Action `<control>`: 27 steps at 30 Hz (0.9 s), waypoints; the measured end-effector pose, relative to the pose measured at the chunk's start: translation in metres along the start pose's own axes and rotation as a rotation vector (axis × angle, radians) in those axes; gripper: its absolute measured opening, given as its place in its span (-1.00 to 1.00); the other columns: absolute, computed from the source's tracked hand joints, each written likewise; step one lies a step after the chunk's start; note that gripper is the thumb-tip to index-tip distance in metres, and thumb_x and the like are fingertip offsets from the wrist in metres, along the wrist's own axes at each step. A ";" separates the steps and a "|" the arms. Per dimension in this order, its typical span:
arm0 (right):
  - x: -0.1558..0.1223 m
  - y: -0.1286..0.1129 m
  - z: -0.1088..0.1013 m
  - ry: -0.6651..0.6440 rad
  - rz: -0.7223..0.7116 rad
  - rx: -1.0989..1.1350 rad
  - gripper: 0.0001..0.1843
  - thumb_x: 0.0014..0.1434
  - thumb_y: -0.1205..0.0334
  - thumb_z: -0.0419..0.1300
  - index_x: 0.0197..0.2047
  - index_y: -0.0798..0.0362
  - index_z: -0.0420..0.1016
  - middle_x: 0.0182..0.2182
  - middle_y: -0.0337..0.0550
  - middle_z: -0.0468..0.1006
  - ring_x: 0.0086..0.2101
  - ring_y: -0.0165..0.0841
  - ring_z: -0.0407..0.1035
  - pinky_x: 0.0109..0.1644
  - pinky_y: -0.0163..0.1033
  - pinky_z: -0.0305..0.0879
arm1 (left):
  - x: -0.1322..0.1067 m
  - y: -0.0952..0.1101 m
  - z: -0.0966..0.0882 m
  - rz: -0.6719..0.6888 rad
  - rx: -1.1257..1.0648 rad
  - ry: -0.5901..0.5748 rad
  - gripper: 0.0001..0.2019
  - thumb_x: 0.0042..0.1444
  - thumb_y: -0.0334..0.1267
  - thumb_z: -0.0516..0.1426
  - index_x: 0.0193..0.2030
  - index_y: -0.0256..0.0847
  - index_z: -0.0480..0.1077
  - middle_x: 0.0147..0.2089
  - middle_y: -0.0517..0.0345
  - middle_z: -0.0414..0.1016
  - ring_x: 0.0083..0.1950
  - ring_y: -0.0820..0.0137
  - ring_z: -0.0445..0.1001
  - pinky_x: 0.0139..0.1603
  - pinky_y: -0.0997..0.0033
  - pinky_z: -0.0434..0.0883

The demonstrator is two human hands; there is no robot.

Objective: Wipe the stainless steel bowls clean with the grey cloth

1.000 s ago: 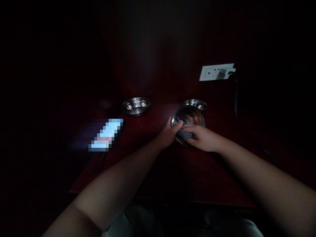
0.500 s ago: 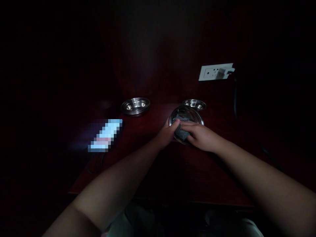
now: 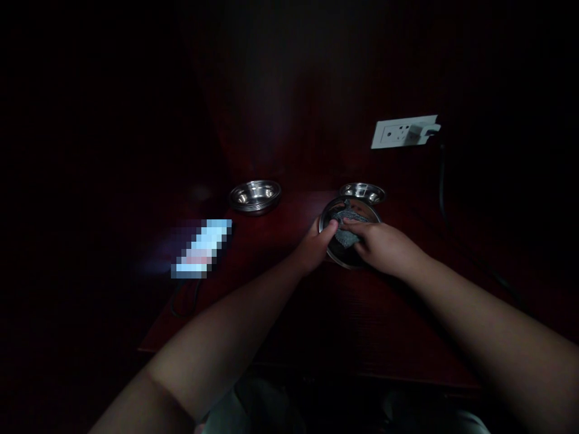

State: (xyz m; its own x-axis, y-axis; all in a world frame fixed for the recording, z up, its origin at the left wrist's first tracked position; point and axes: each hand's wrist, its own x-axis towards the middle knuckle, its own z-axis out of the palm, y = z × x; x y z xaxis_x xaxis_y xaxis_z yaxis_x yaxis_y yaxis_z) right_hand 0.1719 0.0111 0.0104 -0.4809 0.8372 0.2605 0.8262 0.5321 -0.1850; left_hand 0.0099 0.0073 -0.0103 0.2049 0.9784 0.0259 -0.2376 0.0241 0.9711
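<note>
A shiny metal bowl is tilted toward me above the dark red table, its inside in view. My left hand grips its left rim, thumb inside and the other fingers hidden behind. Inside the bowl my right hand presses a grey textured cloth against the metal, fingers bent over it. The left thumb's tip is close to the cloth's left edge. Just behind the held bowl sits another metal bowl on the table.
A stack of metal bowls stands at the back left. Nearer on the left lies a lit phone, its screen blurred out, with a cable. A white wall socket holds a plug, its dark cord running down the right. The table ends before my lap.
The whole view has shifted slightly, so everything appears further right. My right fingers and the cloth have moved a little within the bowl; my left hand keeps its hold on the rim.
</note>
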 end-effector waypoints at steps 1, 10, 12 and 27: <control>0.000 -0.001 -0.002 -0.014 0.019 -0.025 -0.49 0.08 0.37 0.08 0.13 0.10 0.44 0.16 0.02 0.41 0.08 -0.05 0.37 0.13 0.00 0.32 | 0.000 0.000 0.000 0.002 0.010 0.003 -0.50 0.17 -0.04 0.08 0.20 -0.20 0.23 0.14 -0.08 0.43 0.16 0.13 0.39 0.13 0.07 0.36; -0.001 -0.006 -0.015 -0.110 0.103 -0.173 -0.75 0.07 0.16 0.10 -0.26 0.02 0.57 -0.44 -0.03 0.59 -0.40 -0.18 0.48 -0.34 -0.16 0.30 | 0.002 -0.003 -0.003 0.009 0.074 0.006 -0.51 0.18 0.01 0.05 0.18 -0.19 0.23 0.14 -0.06 0.41 0.11 0.17 0.41 0.10 0.14 0.36; -0.002 -0.007 -0.016 -0.135 0.073 -0.135 -0.80 0.05 0.18 0.11 -0.35 0.02 0.55 -0.47 -0.07 0.57 -0.44 -0.23 0.45 -0.36 -0.20 0.26 | 0.002 -0.003 -0.004 0.017 0.080 0.000 -0.49 0.17 0.03 0.05 0.18 -0.20 0.23 0.13 -0.07 0.41 0.11 0.17 0.41 0.10 0.15 0.36; -0.005 -0.011 -0.004 -0.135 -0.221 0.343 -0.74 -0.01 0.46 0.06 -0.27 0.08 0.49 -0.35 -0.14 0.57 -0.35 -0.35 0.42 -0.23 -0.26 0.31 | 0.008 -0.010 -0.009 0.075 0.027 0.011 -0.50 0.18 0.04 0.04 0.15 -0.22 0.25 0.18 -0.08 0.36 0.20 0.15 0.34 0.21 0.14 0.27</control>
State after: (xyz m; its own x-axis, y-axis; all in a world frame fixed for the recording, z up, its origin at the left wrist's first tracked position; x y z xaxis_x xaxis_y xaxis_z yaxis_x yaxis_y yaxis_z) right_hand 0.1668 0.0006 0.0144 -0.6881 0.6953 0.2075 0.5646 0.6927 -0.4487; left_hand 0.0054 0.0169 -0.0219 0.1771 0.9795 0.0960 -0.2257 -0.0545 0.9727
